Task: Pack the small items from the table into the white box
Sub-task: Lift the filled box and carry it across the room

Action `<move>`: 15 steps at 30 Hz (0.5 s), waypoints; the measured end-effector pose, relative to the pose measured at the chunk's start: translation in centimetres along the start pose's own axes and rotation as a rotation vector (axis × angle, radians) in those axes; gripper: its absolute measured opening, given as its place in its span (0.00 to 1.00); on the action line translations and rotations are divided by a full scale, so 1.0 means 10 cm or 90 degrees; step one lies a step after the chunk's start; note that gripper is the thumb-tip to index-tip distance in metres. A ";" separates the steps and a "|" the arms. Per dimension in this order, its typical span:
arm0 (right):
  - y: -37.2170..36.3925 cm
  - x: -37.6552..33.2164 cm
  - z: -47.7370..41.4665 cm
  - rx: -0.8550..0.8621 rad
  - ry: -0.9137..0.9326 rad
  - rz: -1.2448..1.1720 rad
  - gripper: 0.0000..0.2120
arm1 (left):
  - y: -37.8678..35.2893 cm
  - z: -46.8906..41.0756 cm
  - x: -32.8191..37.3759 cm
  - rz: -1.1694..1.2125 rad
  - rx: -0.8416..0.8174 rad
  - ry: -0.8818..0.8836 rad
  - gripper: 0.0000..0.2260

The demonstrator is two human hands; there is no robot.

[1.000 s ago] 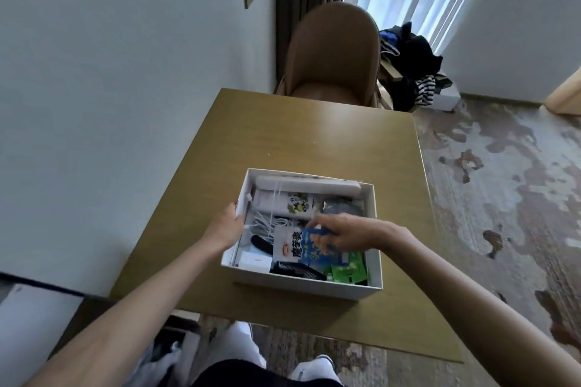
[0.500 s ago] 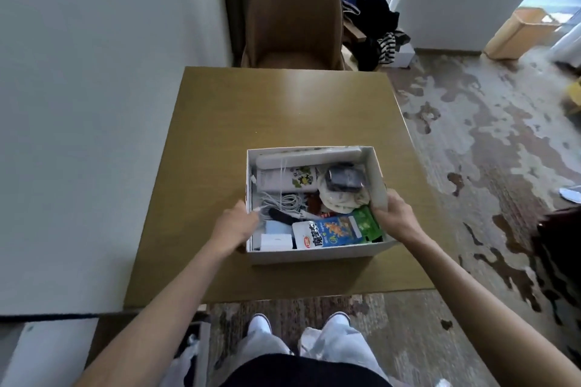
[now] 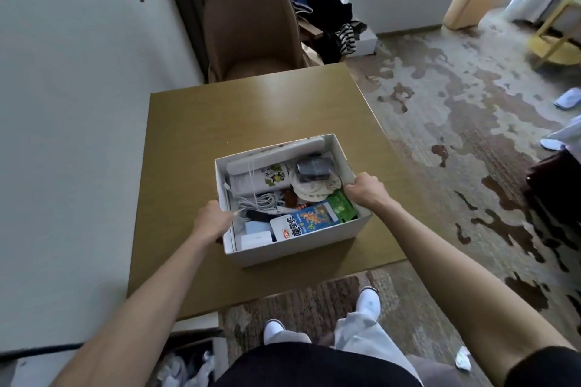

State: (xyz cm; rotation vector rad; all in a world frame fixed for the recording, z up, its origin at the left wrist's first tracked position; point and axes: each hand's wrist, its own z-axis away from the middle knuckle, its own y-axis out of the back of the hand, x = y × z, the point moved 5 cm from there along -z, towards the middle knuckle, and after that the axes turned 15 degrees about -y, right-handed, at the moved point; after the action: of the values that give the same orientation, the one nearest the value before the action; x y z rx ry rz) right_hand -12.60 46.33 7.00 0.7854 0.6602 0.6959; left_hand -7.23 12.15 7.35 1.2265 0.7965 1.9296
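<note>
My left hand [image 3: 211, 220] is curled over the left wall of the box [image 3: 295, 245], fingers hooked inside the rim near its front corner. My right hand [image 3: 366, 190] is closed round the right wall's rim, knuckles up, about halfway along that side. So both hands grip the box, one on each side.

The box sits on the table [image 3: 251, 110], near the table's front edge, turned a little so its right front corner points toward me. Inside it, along the front wall, lies a blue snack packet [image 3: 309, 220], with a green packet [image 3: 341, 206] just under my right hand. By my left fingers is a coiled white cable [image 3: 261, 199]. At the back wall lies a long white strip [image 3: 283, 152], and a dark pouch [image 3: 314, 166] in the back right corner.

Beyond the box, at the table's far edge, stands a brown chair [image 3: 251, 28].
</note>
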 end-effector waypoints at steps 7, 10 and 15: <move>0.18 -0.04 -0.12 -0.042 0.118 0.040 0.07 | 0.04 0.17 0.27 -0.007 0.043 -0.009 0.02; 0.43 0.08 -0.36 -0.052 0.154 0.051 0.07 | -0.08 0.19 0.63 0.002 0.075 -0.008 0.03; 1.20 0.48 -1.04 -0.048 0.208 0.069 0.08 | -0.66 0.18 1.61 0.030 0.137 0.026 0.10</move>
State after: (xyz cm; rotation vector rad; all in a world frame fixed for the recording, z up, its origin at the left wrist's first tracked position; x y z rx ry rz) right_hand -21.10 60.33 9.76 0.6457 0.8857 0.9553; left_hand -8.85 29.24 10.61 1.3457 1.0261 1.9515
